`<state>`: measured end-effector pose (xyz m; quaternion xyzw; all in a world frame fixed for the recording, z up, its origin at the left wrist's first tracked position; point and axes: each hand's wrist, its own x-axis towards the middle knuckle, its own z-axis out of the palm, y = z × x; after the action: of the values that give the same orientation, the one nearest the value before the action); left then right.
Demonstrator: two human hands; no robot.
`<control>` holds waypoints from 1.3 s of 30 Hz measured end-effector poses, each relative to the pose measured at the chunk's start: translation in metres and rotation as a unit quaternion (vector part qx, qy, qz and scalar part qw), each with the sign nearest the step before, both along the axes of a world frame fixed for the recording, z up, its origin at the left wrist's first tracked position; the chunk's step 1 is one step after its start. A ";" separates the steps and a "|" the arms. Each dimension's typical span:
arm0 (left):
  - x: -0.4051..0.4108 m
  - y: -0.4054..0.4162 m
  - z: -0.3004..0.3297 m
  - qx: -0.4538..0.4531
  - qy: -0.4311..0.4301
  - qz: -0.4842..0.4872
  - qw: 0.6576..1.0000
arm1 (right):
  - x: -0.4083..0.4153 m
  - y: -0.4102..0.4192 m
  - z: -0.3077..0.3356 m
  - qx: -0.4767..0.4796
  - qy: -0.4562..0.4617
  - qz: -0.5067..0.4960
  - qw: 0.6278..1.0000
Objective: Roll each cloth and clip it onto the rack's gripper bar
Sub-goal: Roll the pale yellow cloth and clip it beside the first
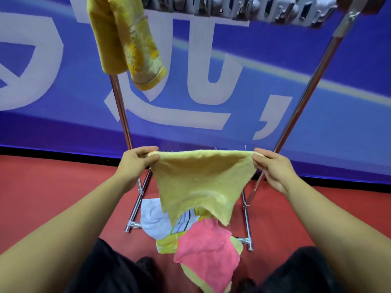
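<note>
A pale yellow cloth (pixel 201 180) hangs spread out in front of me, its top edge stretched level. My left hand (pixel 135 163) pinches its top left corner and my right hand (pixel 273 168) pinches its top right corner. The rack's gripper bar (pixel 239 9) runs along the top of the view, grey with several clips. A rolled darker yellow cloth (pixel 124 41) hangs from the bar's left end. On the floor below lie a white cloth (pixel 153 217), a striped yellow cloth (pixel 169 243) and a pink cloth (pixel 208 250).
The rack's chrome left post (pixel 121 111) and right post (pixel 302 104) slant down to foot bars (pixel 247 227) on the red floor (pixel 53 187). A blue banner with white characters (pixel 190 98) stands behind. My dark-clothed legs are at the bottom.
</note>
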<state>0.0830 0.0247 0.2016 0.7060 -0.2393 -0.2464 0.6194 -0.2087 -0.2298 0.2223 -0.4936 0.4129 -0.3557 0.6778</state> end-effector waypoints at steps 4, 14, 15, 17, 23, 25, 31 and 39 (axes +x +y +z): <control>0.006 -0.012 -0.024 0.067 -0.107 0.017 0.992 | 0.001 -0.019 -0.025 -0.195 0.221 0.014 0.955; 0.014 -0.032 -0.053 0.191 -0.218 -0.024 0.957 | -0.004 -0.039 -0.075 -0.189 0.251 0.048 0.948; 0.013 -0.033 -0.053 0.204 -0.232 -0.029 0.951 | -0.004 -0.039 -0.074 -0.169 0.226 0.037 0.959; 0.012 -0.033 -0.051 0.229 -0.261 -0.037 0.937 | -0.004 -0.040 -0.070 -0.137 0.181 0.014 0.974; 0.011 -0.034 -0.038 0.254 -0.286 -0.054 0.922 | -0.017 -0.037 -0.066 -0.224 0.265 0.031 0.937; 0.008 -0.034 -0.036 0.270 -0.284 -0.079 0.917 | -0.023 -0.037 -0.065 -0.236 0.296 0.045 0.925; 0.005 -0.031 -0.033 0.276 -0.231 -0.129 0.924 | -0.036 -0.035 -0.062 -0.212 0.336 0.112 0.911; 0.001 -0.031 -0.040 0.301 -0.273 -0.152 0.901 | -0.045 -0.030 -0.063 -0.216 0.429 0.256 0.839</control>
<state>0.0839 -0.0066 0.1618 0.8532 -0.4182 -0.1951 0.2429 -0.2535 -0.2597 0.1589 -0.8188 0.4336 -0.0021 0.3764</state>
